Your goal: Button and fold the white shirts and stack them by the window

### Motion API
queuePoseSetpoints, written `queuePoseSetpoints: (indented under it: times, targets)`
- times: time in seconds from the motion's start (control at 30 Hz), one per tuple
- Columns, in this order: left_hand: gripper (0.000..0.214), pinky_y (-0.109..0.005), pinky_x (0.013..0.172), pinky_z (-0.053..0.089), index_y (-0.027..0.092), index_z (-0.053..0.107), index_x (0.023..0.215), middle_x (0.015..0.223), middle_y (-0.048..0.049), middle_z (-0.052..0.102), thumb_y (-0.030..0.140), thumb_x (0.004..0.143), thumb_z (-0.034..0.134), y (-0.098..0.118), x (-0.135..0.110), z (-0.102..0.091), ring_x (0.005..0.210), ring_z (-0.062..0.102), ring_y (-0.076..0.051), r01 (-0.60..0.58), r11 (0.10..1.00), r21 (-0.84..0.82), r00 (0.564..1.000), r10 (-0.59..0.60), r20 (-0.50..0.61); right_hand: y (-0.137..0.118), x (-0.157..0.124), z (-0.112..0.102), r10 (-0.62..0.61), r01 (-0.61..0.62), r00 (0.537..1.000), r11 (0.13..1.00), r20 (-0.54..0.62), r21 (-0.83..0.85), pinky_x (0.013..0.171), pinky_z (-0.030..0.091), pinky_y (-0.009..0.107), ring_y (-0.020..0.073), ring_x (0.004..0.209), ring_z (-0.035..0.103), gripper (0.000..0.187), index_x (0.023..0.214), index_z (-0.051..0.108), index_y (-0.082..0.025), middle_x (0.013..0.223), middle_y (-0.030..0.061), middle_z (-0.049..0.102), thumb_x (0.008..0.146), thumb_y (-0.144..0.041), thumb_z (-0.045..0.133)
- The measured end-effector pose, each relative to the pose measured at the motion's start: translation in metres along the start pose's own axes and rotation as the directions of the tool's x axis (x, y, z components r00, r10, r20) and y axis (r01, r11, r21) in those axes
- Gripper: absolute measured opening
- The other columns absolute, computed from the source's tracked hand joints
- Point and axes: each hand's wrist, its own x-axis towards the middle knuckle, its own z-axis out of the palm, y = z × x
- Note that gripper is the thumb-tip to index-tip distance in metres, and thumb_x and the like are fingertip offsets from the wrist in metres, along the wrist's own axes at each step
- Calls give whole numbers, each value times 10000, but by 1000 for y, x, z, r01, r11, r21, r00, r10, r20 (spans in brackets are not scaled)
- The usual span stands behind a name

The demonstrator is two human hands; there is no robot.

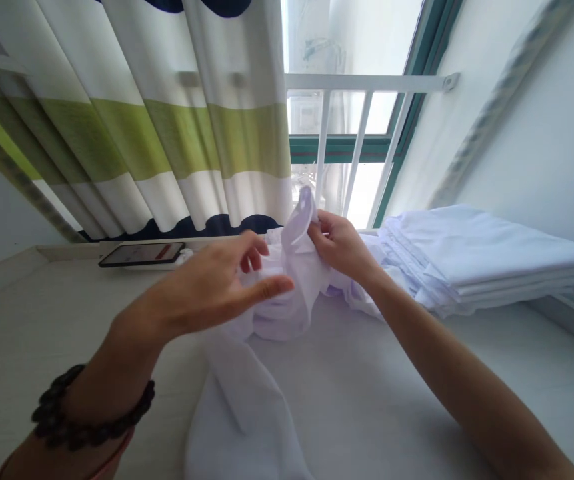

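A thin white cloth garment [287,313] lies bunched in front of me, part of it trailing toward me over the pale surface. My right hand [339,243] pinches a raised fold of it between thumb and fingers. Just left of that fold, my left hand [217,277] is held with thumb and fingers apart, gripping nothing. Its thumb overlaps the cloth in view; whether it touches I cannot tell. Dark beads [91,427] circle my left wrist. What kind of garment it is stays hidden in the folds.
A stack of folded white cloth [497,253] lies at the right against the wall. A phone [141,254] rests at the back left. Behind are a striped curtain [167,133], a white railing [367,83] and a window. The pale board surface [41,333] has a raised edge.
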Motion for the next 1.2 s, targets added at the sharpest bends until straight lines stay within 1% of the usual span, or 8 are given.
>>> queuePoseSetpoints:
  times: [0.1, 0.3, 0.43, 0.5, 0.63, 0.8, 1.0, 1.2]
  targets:
    - [359, -283, 598, 412, 239, 625, 872, 774, -27, 657, 576, 779, 544, 15, 0, 15, 679, 602, -216, 20, 995, -98, 994, -9, 110, -8, -7, 6, -21, 24, 999, 997, 46, -75, 542, 410, 240, 132, 616, 550, 230, 890, 553, -199, 717, -2, 614, 855, -426, 539]
    - [348, -256, 539, 319, 189, 481, 621, 582, 17, 561, 383, 900, 404, -8, 15, 22, 541, 511, -140, 96, 990, -100, 977, -113, -179, -5, -7, 1, -17, -2, 971, 997, 237, 82, 543, 436, 235, 138, 678, 587, 349, 1008, 520, -193, 831, 22, 646, 852, -504, 531]
    - [380, -250, 552, 302, 180, 396, 542, 488, 36, 414, 357, 877, 426, -17, 15, 12, 523, 484, -123, 167, 985, -50, 934, -174, -311, 6, -4, -8, -49, -22, 733, 995, 679, 96, 651, 491, 255, 176, 817, 626, 335, 986, 613, -204, 931, 6, 680, 735, -410, 693]
    - [437, -250, 552, 301, 179, 358, 485, 456, 39, 316, 387, 855, 460, -22, 16, 10, 511, 451, -119, 244, 968, -66, 894, -251, -372, 11, -2, -18, 45, -14, 653, 999, 756, -48, 634, 487, 262, 185, 774, 630, 234, 879, 665, -204, 857, -5, 695, 698, -342, 721]
    - [293, -234, 583, 404, 154, 558, 606, 542, 35, 501, 393, 770, 600, -34, 23, 16, 598, 507, -130, 236, 777, -584, 873, -433, -223, 16, 4, -49, 277, -83, 812, 926, 514, -369, 493, 403, 254, 169, 603, 583, 158, 765, 688, -209, 681, -4, 657, 680, -339, 718]
    - [282, -228, 628, 495, 148, 653, 810, 749, -16, 678, 427, 773, 671, -38, 29, 11, 677, 580, -128, 185, 304, -934, 844, -536, -7, 14, 6, -81, 111, -38, 979, 920, 168, -389, 473, 315, 241, 117, 532, 474, 259, 636, 637, -187, 559, -23, 530, 770, -409, 637]
    - [402, -300, 697, 553, 170, 651, 1028, 877, -39, 721, 508, 877, 495, -48, 22, -11, 865, 650, -219, 214, 303, -929, 845, -534, 21, 9, 7, -85, -103, 22, 975, 925, -196, -379, 526, 357, 253, 143, 608, 524, 361, 785, 710, -174, 646, 18, 612, 789, -518, 602]
    - [317, -295, 619, 529, 180, 626, 925, 818, -27, 718, 356, 670, 693, -69, 10, -16, 761, 633, -222, 179, 383, -906, 854, -517, -50, 31, 10, -83, 136, -56, 984, 846, 113, -530, 470, 362, 242, 143, 559, 537, 181, 654, 678, -203, 645, 22, 638, 737, -363, 687]
